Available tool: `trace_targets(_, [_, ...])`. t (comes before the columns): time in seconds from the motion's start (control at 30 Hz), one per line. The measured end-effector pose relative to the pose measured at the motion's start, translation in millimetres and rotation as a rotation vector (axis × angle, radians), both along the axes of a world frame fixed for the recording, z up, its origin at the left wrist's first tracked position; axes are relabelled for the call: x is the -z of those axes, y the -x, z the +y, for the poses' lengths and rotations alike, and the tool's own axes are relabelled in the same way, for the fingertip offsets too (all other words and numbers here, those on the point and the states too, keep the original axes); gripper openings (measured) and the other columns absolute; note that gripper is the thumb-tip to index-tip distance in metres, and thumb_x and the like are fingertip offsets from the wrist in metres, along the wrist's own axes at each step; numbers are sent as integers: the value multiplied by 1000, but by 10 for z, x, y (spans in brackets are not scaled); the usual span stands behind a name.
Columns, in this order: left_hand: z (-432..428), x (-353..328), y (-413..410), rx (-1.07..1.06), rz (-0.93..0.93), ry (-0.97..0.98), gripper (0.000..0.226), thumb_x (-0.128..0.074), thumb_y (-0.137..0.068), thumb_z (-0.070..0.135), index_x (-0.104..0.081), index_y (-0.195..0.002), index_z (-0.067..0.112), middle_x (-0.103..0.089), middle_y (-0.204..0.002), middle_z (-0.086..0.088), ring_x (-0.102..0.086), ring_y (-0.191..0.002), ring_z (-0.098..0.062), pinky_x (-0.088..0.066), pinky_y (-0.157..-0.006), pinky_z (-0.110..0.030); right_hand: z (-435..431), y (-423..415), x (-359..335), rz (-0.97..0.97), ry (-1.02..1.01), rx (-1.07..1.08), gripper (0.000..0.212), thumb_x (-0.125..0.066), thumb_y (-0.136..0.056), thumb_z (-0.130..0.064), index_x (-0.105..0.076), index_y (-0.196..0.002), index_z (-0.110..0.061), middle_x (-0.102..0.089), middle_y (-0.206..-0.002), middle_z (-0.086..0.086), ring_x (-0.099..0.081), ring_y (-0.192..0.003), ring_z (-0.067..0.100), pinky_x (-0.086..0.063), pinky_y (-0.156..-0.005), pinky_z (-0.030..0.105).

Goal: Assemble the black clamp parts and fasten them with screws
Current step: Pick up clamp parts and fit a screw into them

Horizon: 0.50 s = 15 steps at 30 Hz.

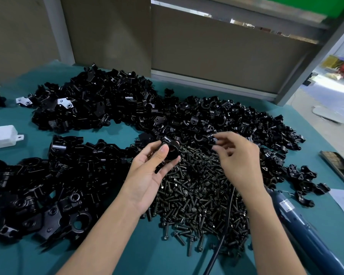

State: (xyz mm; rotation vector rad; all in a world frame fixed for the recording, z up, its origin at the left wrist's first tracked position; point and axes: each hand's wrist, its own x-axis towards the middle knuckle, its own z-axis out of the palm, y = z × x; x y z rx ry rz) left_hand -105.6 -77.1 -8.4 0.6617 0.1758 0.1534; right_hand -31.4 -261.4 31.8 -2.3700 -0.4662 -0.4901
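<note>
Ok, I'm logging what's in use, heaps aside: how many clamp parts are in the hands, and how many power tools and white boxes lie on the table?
Black clamp parts held: 2, a round clamp body in the left hand, a small clamp piece pinched by the right hand
Blue power screwdriver: 1
White box: 1
Total: 4
</note>
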Motion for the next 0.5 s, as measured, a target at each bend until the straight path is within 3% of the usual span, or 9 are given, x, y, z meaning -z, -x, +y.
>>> trace_targets(0.07, [-11, 7, 1, 7, -17, -10, 38, -69, -80, 17, -61, -113, 0, -66, -117, -16, -66, -107, -24, -58, -85, -30, 143, 128, -10, -59, -129, -177, 28, -75, -84, -2, -72, -109, -13, -69, -95, -10, -66, -90, 0, -53, -83, 13])
trace_targets(0.13, [-13, 12, 0, 13, -37, -24, 37, -67, -82, 18, -62, -114, 0, -70, -114, -12, -67, -107, -21, -58, -86, -29, 290, 233, 17, -122, -161, -267, 28, -76, -83, 0, -73, -108, -13, -72, -98, -7, -67, -93, 2, -52, -86, 15])
trace_targets(0.27, [10, 8, 3, 16, -50, -42, 31, -65, -84, 18, -65, -111, 3, -73, -111, -9, -69, -104, -19, -58, -87, -28, 414, 309, 36, -233, -139, -285, 28, -74, -83, 6, -74, -105, -11, -72, -96, -1, -66, -91, 6, -52, -84, 15])
trace_targets(0.5, [7, -44, 25, 20, -27, -38, 45, -65, -84, 16, -58, -124, -4, -73, -110, -10, -68, -104, -22, -58, -84, -26, 411, 329, 43, -251, -50, -326, 31, -71, -84, 9, -73, -109, -9, -69, -94, 1, -67, -92, 11, -53, -83, 21])
